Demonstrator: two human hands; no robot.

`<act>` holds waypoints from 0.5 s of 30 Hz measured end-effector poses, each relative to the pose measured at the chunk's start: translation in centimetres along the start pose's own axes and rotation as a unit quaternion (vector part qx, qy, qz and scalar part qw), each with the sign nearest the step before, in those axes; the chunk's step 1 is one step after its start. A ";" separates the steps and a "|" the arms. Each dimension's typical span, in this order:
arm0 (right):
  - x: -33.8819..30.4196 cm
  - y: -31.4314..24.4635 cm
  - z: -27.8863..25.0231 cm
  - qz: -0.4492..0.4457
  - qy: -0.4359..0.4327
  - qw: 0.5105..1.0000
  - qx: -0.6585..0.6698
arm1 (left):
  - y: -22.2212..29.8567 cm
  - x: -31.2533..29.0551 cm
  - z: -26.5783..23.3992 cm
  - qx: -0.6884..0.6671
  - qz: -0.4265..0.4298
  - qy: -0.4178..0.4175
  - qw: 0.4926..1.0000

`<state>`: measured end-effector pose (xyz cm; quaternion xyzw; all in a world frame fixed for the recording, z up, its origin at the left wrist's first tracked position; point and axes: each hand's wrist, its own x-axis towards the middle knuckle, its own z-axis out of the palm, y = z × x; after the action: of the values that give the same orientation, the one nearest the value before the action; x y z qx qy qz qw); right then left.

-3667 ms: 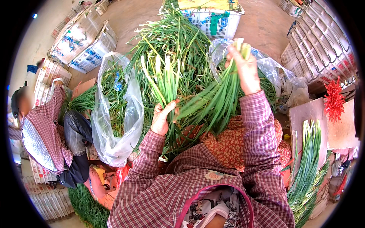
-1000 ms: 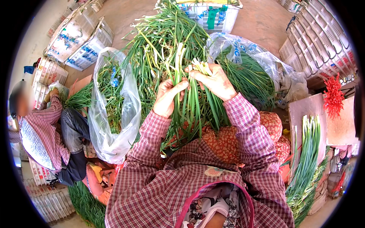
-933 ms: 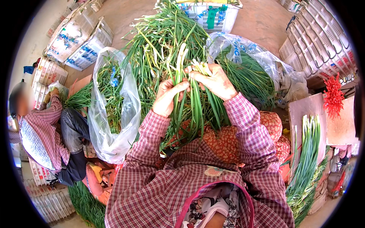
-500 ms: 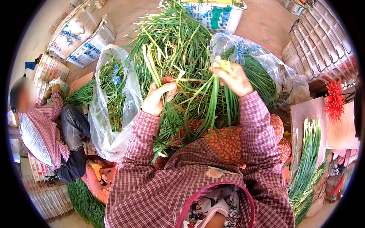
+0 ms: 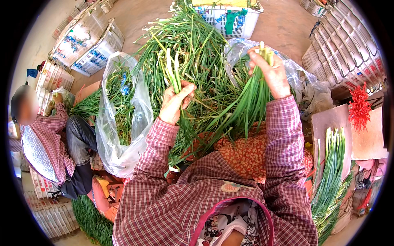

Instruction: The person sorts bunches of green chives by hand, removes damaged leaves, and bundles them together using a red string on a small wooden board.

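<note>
Ahead of you, the brown floor [image 5: 283,24] carries a white crate [image 5: 227,22]; the green stalk heap [image 5: 205,67] before you hides its support.

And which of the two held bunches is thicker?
The bunch in the right grip, with many more leaves; the left grip pinches just a few stalks.

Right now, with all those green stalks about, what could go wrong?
The right hand grips its bunch near the pale ends, so some stalks might slip out. The drooping leaves could tangle with the loose heap. The few stalks in the left hand might bend if squeezed too hard.
</note>
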<state>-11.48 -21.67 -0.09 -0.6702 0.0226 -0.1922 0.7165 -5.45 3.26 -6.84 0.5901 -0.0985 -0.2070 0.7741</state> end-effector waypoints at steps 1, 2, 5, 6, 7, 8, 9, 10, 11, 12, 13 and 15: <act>-0.1 -0.2 0.8 0.005 -0.012 0.999 -0.038 | 0.1 0.2 0.4 0.012 0.006 -0.007 1.000; -0.3 -0.2 1.8 0.011 -0.029 0.998 -0.063 | 0.0 0.2 0.7 0.026 0.011 -0.014 1.000; -0.5 0.0 5.0 0.036 -0.068 0.992 -0.101 | -0.2 0.2 2.1 0.031 0.008 -0.033 0.999; -0.4 0.3 5.7 0.037 -0.072 0.986 -0.143 | -0.2 0.2 2.5 0.049 -0.006 -0.042 0.998; -0.3 0.7 6.6 0.004 -0.071 0.974 -0.214 | -0.5 0.1 2.8 0.040 -0.009 -0.044 0.998; -0.1 1.4 6.9 -0.023 -0.069 0.969 -0.237 | -0.6 0.1 3.5 0.047 -0.012 -0.052 0.997; 0.1 2.1 7.0 -0.049 -0.066 0.962 -0.259 | -0.6 0.1 4.0 0.054 -0.015 -0.059 0.997; 0.1 2.5 7.4 -0.042 -0.065 0.966 -0.246 | -0.7 0.0 3.8 0.042 -0.014 -0.076 0.996; 0.1 2.7 7.2 -0.025 -0.071 0.971 -0.228 | -0.7 0.0 3.8 0.020 -0.015 -0.074 0.997; 0.0 2.8 7.0 -0.007 -0.076 0.975 -0.210 | -0.6 -0.1 3.8 -0.003 -0.015 -0.071 0.997; -0.1 2.7 6.9 0.012 -0.081 0.978 -0.192 | -0.4 -0.2 3.7 -0.026 -0.016 -0.069 0.997; -0.2 2.3 6.4 0.019 -0.092 0.979 -0.179 | 0.0 0.1 2.9 -0.098 -0.002 -0.098 0.990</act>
<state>-9.30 -15.43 -1.70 -0.8020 0.0033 -0.1088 0.5873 -6.56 0.67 -6.04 0.4882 -0.1516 -0.2743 0.8145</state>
